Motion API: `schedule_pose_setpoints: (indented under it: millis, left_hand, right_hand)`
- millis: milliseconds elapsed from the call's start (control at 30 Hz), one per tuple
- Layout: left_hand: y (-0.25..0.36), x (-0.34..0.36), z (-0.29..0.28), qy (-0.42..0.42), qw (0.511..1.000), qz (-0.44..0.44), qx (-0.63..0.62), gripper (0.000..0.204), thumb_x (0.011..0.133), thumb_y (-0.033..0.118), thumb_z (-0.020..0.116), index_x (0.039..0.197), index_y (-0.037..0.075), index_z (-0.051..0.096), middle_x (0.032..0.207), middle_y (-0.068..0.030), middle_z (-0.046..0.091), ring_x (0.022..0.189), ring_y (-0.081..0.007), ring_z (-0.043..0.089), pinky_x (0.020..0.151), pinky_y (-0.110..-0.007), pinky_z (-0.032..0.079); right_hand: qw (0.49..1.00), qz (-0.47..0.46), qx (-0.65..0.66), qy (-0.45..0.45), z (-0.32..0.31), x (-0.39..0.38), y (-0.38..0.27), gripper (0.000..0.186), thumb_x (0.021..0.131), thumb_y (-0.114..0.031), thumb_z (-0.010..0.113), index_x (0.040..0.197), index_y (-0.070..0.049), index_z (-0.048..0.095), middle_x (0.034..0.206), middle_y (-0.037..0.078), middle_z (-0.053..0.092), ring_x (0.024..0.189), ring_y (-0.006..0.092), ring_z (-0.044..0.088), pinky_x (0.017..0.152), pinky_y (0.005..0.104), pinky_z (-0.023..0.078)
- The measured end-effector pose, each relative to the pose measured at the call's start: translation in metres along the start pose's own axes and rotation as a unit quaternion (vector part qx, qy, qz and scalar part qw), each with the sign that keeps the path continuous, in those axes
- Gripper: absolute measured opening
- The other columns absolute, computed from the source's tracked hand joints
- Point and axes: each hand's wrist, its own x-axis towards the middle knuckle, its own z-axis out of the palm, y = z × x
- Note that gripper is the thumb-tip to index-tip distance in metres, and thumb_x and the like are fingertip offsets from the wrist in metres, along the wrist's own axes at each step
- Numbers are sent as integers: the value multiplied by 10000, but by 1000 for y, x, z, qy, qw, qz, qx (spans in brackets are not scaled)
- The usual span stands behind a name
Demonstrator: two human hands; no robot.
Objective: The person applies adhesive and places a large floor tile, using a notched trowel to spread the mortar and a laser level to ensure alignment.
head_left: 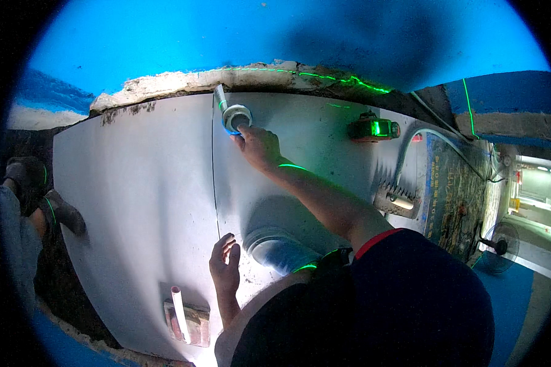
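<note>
My right hand (260,147) reaches across to the far edge of the large pale slabs, its fingers closed on a ring-shaped thing with a silvery strip (221,96), which looks like a roll of tape. A touch of blue shows at its lower rim. The strip points toward the wall, close to the dark seam (214,165) between two slabs. Nearer to me, my left hand (226,263) hovers by the same seam with its fingers loosely bent and apart, holding nothing. Pale slabs (134,202) spread beneath both hands.
A laser level (373,128) glows green at right, throwing lines along the rough wall base (165,82). Beyond it lie a notched trowel (398,200), a pale hose (431,131) and a fan (501,247). A float with a white handle (180,315) rests near left. Another person's shoe (65,211) is at far left.
</note>
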Motion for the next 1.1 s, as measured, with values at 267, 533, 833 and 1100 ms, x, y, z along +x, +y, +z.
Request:
schedule_pose_setpoints:
  millis: [267, 533, 833, 1100]
  left_hand:
    - [-12, 3, -11, 31, 999, 14, 41, 349, 929, 141, 670, 1258, 32, 627, 1185, -132, 680, 1079, -222, 646, 955, -371, 501]
    - [-5, -4, -12, 101, 978, 90, 159, 384, 917, 260, 696, 1227, 42, 636, 1196, -171, 655, 1055, -292, 664, 829, -351, 555]
    - [10, -2, 17, 166, 961, 120, 187, 368, 878, 140, 707, 1212, 33, 597, 1225, -180, 628, 1125, -339, 626, 921, -420, 535]
    - [30, 7, 1, 190, 958, 96, 191, 431, 867, 140, 691, 1254, 8, 554, 1283, -211, 588, 1192, -376, 575, 1008, -438, 482]
  right_hand:
    - [1000, 2, 17, -8, 32, 8, 2, 211, 904, -325, 668, 984, -129, 671, 757, 132, 695, 707, 333, 698, 619, 436, 552]
    - [991, -110, 76, -8, 8, -1, -53, 204, 967, -214, 604, 1116, -81, 644, 913, 156, 700, 761, 340, 689, 650, 411, 557]
    - [935, -295, 108, -162, 108, 47, -194, 150, 963, -204, 593, 1019, -64, 592, 855, 143, 683, 756, 321, 688, 616, 424, 549]
    - [916, -288, 161, -228, 204, 112, -340, 254, 983, -232, 552, 1185, -79, 549, 938, 154, 662, 928, 352, 646, 792, 496, 510]
